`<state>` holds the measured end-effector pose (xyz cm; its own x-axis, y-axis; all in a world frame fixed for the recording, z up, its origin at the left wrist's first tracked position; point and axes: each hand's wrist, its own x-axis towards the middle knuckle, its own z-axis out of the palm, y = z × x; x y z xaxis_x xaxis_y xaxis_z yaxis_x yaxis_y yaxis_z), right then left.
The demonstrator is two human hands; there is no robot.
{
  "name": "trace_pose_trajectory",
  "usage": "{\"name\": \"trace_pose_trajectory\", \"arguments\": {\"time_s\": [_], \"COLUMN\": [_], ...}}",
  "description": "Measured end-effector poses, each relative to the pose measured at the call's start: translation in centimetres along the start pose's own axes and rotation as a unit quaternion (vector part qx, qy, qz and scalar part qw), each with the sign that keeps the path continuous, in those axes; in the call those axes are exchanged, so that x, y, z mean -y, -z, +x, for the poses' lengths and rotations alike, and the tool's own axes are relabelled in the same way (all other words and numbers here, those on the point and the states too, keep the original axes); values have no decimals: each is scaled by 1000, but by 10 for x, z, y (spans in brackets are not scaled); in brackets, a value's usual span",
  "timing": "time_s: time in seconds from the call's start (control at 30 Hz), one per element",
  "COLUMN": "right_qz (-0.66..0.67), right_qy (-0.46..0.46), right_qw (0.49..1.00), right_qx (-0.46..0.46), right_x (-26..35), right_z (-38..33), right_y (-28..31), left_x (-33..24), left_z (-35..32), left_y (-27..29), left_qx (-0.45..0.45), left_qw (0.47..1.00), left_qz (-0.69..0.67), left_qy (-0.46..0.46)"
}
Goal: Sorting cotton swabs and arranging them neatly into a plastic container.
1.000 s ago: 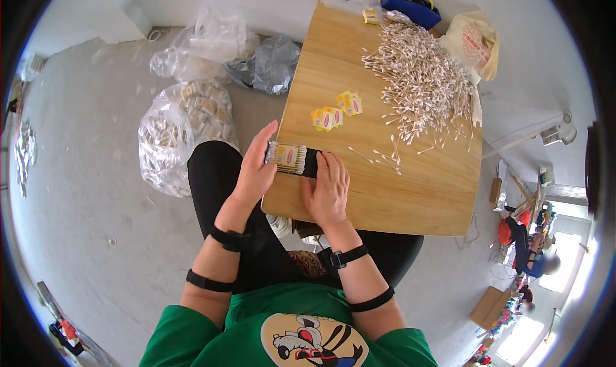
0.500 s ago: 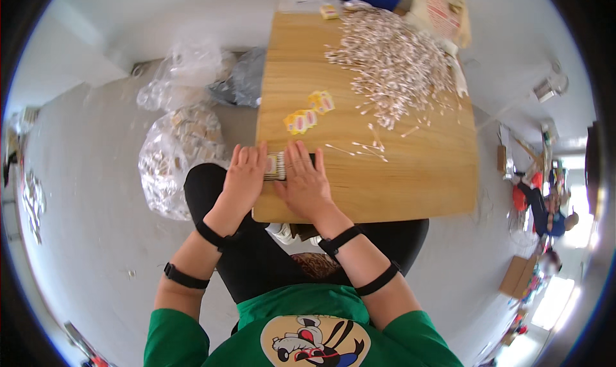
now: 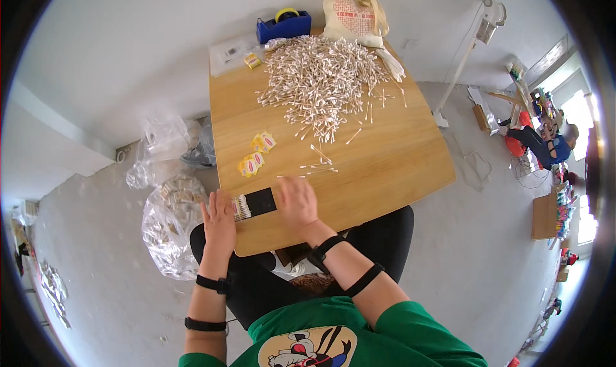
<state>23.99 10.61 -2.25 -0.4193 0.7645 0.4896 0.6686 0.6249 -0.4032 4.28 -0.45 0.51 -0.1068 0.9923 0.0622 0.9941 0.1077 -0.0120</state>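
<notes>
Near the left front corner of the table, my left hand (image 3: 220, 224) lies with its fingers stretched out at the left end of a row of cotton swabs (image 3: 242, 208). Part of that row is hidden under the hand. A flat black rectangular piece (image 3: 261, 201) extends from the row toward my right hand (image 3: 297, 202), which is just beyond its right end. Motion smears the right fingers, so their grip is unclear. Yellow and white printed cards (image 3: 251, 164) lie farther up the table, beside several loose cotton swabs (image 3: 319, 154).
A large heap of cotton swabs (image 3: 321, 78) covers the far part of the wooden table (image 3: 385, 168). Behind it stand a blue tape dispenser (image 3: 284, 28) and a cream cloth bag (image 3: 355, 14). Filled clear plastic bags (image 3: 170, 229) sit on the floor at left. Another person (image 3: 545, 145) sits far right.
My right hand has lifted off the swab row and moved right, uncovering the black piece. The left hand remains at the row's left end. The whole view has shifted.
</notes>
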Motion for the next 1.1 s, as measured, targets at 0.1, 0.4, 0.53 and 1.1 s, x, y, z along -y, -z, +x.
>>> {"name": "trace_pose_trajectory", "arguments": {"time_s": [0.1, 0.4, 0.53, 1.1], "right_qz": [39, 105, -23, 74], "right_qy": [-49, 39, -106, -36], "right_qw": [997, 989, 994, 986], "right_qx": [54, 96, -34, 145], "right_x": [-19, -52, -78, -66], "right_z": [28, -13, -8, 15], "right_y": [26, 46, 57, 55], "left_x": [-35, -120, -135, -131], "left_z": [3, 43, 45, 45], "left_y": [21, -32, -14, -8], "left_qx": [27, -101, -57, -74], "left_qw": [999, 955, 975, 967], "left_qz": [-44, -278, -215, -245], "left_qy": [-3, 21, 17, 12]}}
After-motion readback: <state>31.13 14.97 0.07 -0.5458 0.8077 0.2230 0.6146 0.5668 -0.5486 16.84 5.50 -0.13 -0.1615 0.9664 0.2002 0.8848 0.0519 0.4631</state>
